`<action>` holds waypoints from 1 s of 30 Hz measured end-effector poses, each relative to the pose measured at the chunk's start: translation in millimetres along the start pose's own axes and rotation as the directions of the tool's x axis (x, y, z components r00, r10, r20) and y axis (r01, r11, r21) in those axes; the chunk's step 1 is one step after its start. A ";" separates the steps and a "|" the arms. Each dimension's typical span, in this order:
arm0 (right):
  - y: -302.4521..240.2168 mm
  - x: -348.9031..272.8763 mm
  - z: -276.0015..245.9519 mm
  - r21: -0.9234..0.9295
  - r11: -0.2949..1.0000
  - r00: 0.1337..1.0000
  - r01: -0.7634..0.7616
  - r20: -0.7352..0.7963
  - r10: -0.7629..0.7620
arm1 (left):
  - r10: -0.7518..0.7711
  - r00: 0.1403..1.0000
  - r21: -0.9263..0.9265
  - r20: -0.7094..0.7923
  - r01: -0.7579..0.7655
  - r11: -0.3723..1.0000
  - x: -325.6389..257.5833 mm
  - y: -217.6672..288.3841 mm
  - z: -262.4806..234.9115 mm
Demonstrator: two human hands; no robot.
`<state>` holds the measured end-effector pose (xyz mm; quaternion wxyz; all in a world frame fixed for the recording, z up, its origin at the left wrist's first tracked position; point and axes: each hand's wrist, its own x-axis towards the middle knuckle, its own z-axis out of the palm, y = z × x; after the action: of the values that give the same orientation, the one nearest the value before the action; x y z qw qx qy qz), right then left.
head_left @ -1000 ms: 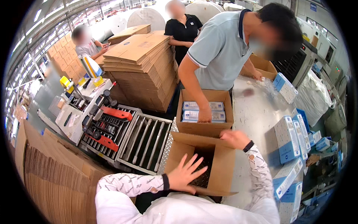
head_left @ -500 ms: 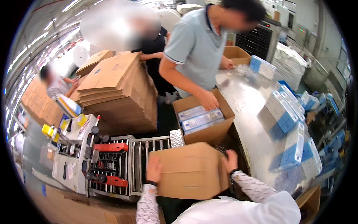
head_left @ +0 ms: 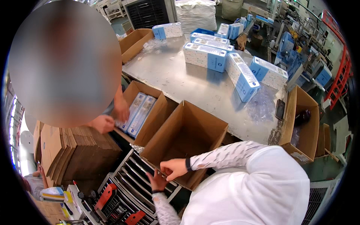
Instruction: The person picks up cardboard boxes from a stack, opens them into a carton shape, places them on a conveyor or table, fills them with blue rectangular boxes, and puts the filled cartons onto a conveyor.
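Note:
An open cardboard box (head_left: 204,122), mouth up and with nothing visible in its shadowed inside, stands in front of me beside the metal table. My right hand (head_left: 174,168) reaches across it, fingers curled over the rim of the near left wall. Just below, my left hand (head_left: 157,181) is against the outside of that same wall, its fingers apart. Another cardboard box (head_left: 155,125) adjoins on the far left, with blue-and-white cartons (head_left: 141,114) standing in it. A co-worker's hands (head_left: 112,116) are at that box's left edge.
The metal table (head_left: 168,77) carries several blue-and-white cartons (head_left: 205,57), clear plastic (head_left: 260,107) and a phone (head_left: 280,109). A roller conveyor (head_left: 137,180) with red guides lies at lower left, near stacked flat cardboard (head_left: 80,150). Another open box (head_left: 304,127) stands at right.
The box between my hands has gone from closed side up to open mouth up. Both hands have moved from its opposite sides to one wall. My view has swung right.

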<state>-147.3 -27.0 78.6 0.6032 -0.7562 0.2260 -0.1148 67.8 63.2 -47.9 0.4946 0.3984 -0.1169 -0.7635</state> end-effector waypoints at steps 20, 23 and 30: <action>215.4 -239.9 -383.5 0.649 0.760 0.687 0.035 -0.568 0.453 | 0.126 0.781 0.636 0.611 -0.391 -0.666 330.6 -24.0 456.1; 204.7 -235.3 -422.3 0.504 0.851 0.414 0.149 -0.813 0.409 | 0.099 0.857 0.609 0.506 -0.274 -0.744 396.9 -8.9 504.2; 187.6 -203.6 -599.4 -0.513 0.517 0.587 -0.685 -0.809 -0.026 | -0.097 0.701 0.356 0.707 -0.471 -0.807 402.3 -6.6 501.6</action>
<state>-630.4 -476.9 65.2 0.0649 -0.7573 0.6289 -0.1636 -377.5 -383.1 78.7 0.0295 0.3786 -0.9250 0.0103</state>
